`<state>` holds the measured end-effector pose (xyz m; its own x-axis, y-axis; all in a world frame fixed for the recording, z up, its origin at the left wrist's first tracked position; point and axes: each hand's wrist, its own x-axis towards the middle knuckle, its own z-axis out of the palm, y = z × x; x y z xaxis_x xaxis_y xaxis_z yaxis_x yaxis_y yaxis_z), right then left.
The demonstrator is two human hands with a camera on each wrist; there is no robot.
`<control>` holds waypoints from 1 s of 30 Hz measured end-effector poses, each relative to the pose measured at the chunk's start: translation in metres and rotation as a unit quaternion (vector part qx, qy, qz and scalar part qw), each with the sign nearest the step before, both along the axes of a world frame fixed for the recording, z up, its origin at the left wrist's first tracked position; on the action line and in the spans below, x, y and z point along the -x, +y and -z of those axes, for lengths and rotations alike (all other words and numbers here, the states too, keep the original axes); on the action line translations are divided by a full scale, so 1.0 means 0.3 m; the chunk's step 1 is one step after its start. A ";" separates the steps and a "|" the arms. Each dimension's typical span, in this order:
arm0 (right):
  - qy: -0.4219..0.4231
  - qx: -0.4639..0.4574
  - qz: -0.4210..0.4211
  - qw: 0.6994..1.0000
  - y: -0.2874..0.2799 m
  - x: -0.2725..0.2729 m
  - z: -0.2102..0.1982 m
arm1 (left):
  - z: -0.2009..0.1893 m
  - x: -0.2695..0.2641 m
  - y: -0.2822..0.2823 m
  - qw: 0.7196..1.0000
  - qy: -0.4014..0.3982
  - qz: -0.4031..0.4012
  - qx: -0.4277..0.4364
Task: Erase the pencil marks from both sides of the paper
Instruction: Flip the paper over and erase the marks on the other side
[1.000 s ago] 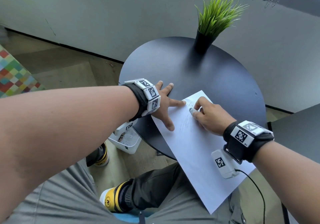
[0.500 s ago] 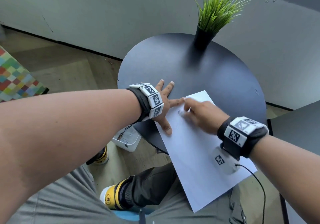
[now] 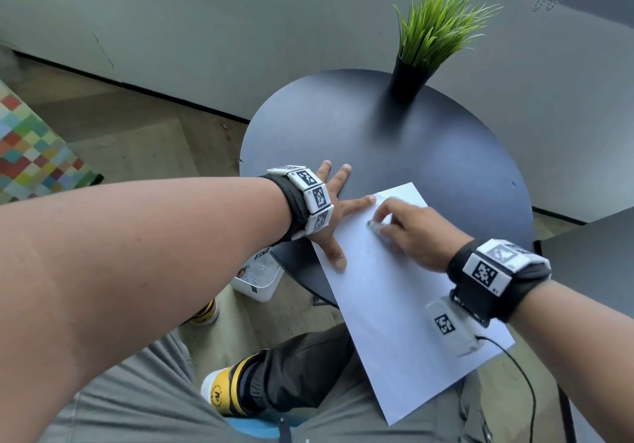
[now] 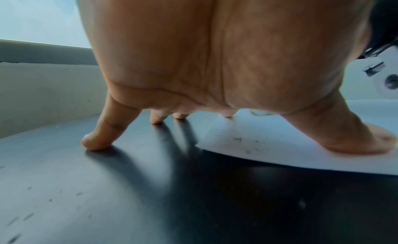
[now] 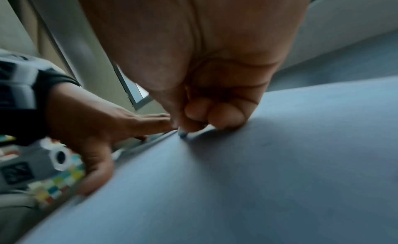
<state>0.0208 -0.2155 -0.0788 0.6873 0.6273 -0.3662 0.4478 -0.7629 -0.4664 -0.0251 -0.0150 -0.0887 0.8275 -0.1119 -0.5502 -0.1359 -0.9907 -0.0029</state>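
Observation:
A white sheet of paper (image 3: 404, 305) lies on the round black table (image 3: 394, 147), its near end hanging over the edge. My left hand (image 3: 339, 223) is spread flat, index finger and thumb pressing the paper's left edge, the other fingers on the table. In the left wrist view the thumb (image 4: 355, 137) presses the paper (image 4: 280, 142), which bears dark eraser crumbs. My right hand (image 3: 408, 233) pinches a small eraser (image 3: 374, 225) against the paper near its far corner. The right wrist view shows the eraser tip (image 5: 183, 134) on the sheet (image 5: 258, 179) under curled fingers, blurred by motion.
A black pot with green grass plant (image 3: 422, 48) stands at the table's far side. A white bin (image 3: 257, 278) sits on the floor under the table's left edge. My legs and a yellow-black shoe (image 3: 223, 391) are below. A second dark tabletop (image 3: 600, 264) is at right.
The right hand has been sliding the eraser back and forth over the paper's far part: left half a second ago, now back toward the right. The left hand stays pressed down.

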 end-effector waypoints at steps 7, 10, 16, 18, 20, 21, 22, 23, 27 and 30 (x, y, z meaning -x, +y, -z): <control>-0.033 -0.004 -0.010 0.999 0.040 0.029 0.016 | 0.010 -0.004 0.002 1.000 -0.004 0.003 0.000; -0.015 -0.019 0.006 1.000 0.042 0.023 0.010 | 0.014 -0.003 0.006 1.000 -0.004 0.004 -0.001; -0.021 0.007 -0.049 0.999 0.063 0.032 -0.002 | 0.016 -0.007 0.004 1.000 -0.010 0.006 0.004; -0.036 -0.024 0.018 0.999 0.057 0.001 0.000 | 0.019 -0.005 0.008 1.000 -0.011 0.005 0.001; -0.012 -0.010 -0.032 0.999 0.057 0.033 -0.006 | 0.020 -0.002 0.007 1.000 -0.009 0.004 0.000; 0.008 0.012 -0.085 0.996 0.059 0.065 -0.010 | 0.020 -0.002 0.006 1.000 -0.008 0.004 0.000; 0.029 0.034 -0.130 0.990 0.060 0.093 -0.014 | 0.020 -0.003 0.005 1.000 -0.008 0.003 0.000; 0.040 0.047 -0.153 0.986 0.059 0.105 -0.017 | 0.021 -0.005 0.004 1.000 -0.009 0.003 0.000; -0.046 -0.014 0.000 0.999 0.049 0.022 -0.009 | 0.024 -0.007 0.004 1.000 -0.013 0.008 -0.004; -0.025 -0.003 -0.052 0.998 0.041 0.057 -0.012 | 0.031 -0.007 0.008 1.000 -0.013 0.009 -0.003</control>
